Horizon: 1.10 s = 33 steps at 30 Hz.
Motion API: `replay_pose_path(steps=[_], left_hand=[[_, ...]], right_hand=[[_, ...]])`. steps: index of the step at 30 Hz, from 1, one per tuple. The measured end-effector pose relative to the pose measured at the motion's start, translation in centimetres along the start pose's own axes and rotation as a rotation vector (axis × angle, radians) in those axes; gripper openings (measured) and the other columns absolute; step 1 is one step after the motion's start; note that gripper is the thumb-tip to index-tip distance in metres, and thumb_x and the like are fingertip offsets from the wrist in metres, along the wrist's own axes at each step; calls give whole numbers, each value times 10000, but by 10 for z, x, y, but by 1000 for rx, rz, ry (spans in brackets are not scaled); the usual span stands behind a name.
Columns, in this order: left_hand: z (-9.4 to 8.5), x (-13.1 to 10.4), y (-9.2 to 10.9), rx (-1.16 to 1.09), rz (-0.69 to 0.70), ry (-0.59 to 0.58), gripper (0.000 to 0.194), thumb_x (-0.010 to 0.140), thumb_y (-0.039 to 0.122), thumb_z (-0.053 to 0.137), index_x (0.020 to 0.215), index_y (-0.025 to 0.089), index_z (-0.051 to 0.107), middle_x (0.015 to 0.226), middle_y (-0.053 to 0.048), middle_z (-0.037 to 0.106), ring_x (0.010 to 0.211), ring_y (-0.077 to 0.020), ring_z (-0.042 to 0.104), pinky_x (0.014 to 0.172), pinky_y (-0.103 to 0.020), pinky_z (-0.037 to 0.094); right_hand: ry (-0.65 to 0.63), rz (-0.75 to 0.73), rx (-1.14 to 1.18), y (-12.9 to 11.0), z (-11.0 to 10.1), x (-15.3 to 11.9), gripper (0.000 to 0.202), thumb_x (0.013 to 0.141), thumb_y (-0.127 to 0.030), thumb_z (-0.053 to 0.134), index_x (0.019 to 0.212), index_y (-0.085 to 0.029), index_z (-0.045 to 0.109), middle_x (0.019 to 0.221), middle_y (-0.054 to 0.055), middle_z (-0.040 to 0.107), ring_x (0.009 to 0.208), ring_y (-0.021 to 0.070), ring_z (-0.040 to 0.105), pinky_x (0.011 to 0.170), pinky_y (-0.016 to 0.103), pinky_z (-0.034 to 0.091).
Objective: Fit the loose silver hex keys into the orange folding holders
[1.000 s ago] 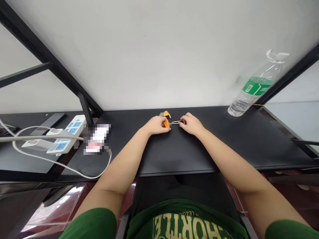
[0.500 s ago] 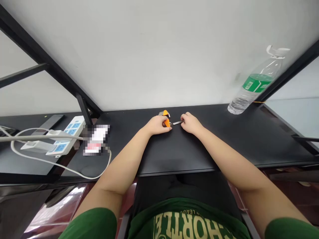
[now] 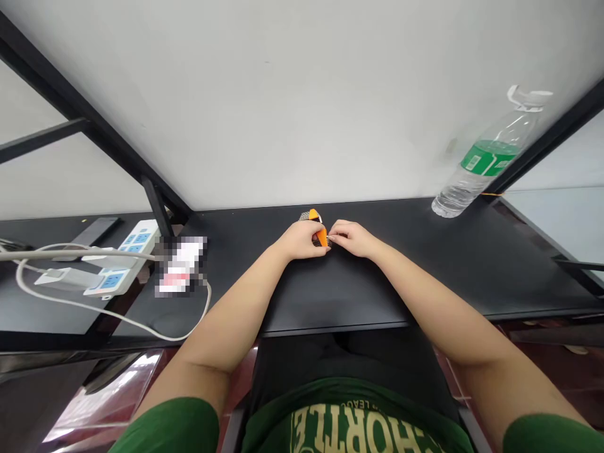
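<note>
My left hand (image 3: 299,240) is closed around an orange hex key holder (image 3: 322,237), with short metal key ends showing along its right side. My right hand (image 3: 352,238) is pinched against that side of the holder. The hex key in its fingers is almost wholly hidden. Just behind my left hand, a second orange holder (image 3: 314,215) with several metal hex keys lies on the black desk (image 3: 330,302).
A large water bottle (image 3: 488,160) with a green label stands at the back right, by the frame post. At left lie a pixelated phone-like object (image 3: 182,264), a white power strip (image 3: 127,258) and white cables (image 3: 160,335). A pale wall (image 3: 302,113) rises behind the desk.
My right hand has moved left to the holder, and the metal key that showed between my hands is now mostly covered. The held holder has shifted slightly right and turned more upright.
</note>
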State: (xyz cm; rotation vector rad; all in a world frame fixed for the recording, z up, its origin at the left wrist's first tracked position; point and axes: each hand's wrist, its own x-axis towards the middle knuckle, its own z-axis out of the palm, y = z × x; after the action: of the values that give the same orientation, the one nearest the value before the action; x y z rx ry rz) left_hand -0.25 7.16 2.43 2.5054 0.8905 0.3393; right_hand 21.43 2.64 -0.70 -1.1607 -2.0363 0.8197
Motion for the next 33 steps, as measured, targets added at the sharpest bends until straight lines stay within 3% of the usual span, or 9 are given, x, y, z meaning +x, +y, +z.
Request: replay_pose_path(steps=[7,11,14,19,21,24,29,33], left_hand=[[-8,1,-16,35,-123,-58,242,698,414,742,731,218,604,714,10,648,635,-158,562,592,-297,394],[-12,-2,-25,7,-178,-36,205,735,407,710,759,221,626,723,9,662,660,-166,597,605,-292,413],[-11,-3,-26,-19,-194,-22,213,751,422,695,765,221,626,722,11,657,662,-162,598,606,-287,413],[-6,-1,-25,-18,-196,-21,249,744,454,704,755,221,617,722,6,641,661,-162,582,601,-289,405],[-4,0,-25,-19,-202,-26,257,745,461,706,746,221,614,709,6,630,648,-160,572,591,-291,398],[-4,1,-25,-21,-202,-30,262,745,467,708,748,222,617,701,8,624,641,-158,563,584,-294,391],[-4,1,-22,-14,-206,-24,262,745,464,709,749,217,621,701,6,624,632,-154,555,587,-295,391],[-4,1,-15,-4,-183,-28,254,752,449,708,747,219,601,701,12,622,640,-156,558,602,-297,399]], right_hand=[[147,304,44,-3,-15,-4,103,769,-269,599,694,-199,603,734,-16,589,662,139,509,653,274,415],[-58,471,32,0,-29,-9,136,770,-320,614,744,-202,678,673,-33,598,612,134,498,593,266,379],[-102,529,-80,1,-36,-11,157,793,-333,615,711,-208,664,663,-29,611,587,131,500,573,269,369],[-6,494,-402,6,-40,-11,168,829,-371,654,766,-216,664,789,15,661,693,168,572,633,289,404],[31,468,-460,10,-38,-12,233,859,-425,662,957,-219,710,970,51,677,786,189,607,684,300,437],[-18,425,-463,13,-32,-13,393,893,-464,657,1217,-243,685,1197,84,627,859,199,629,740,311,468],[-65,395,-508,12,-19,-9,219,897,-238,608,1099,-235,691,1147,80,609,882,204,612,746,301,455],[-36,431,-527,13,-15,-8,211,891,-205,596,1085,-233,674,1113,81,604,847,207,596,724,304,446]])
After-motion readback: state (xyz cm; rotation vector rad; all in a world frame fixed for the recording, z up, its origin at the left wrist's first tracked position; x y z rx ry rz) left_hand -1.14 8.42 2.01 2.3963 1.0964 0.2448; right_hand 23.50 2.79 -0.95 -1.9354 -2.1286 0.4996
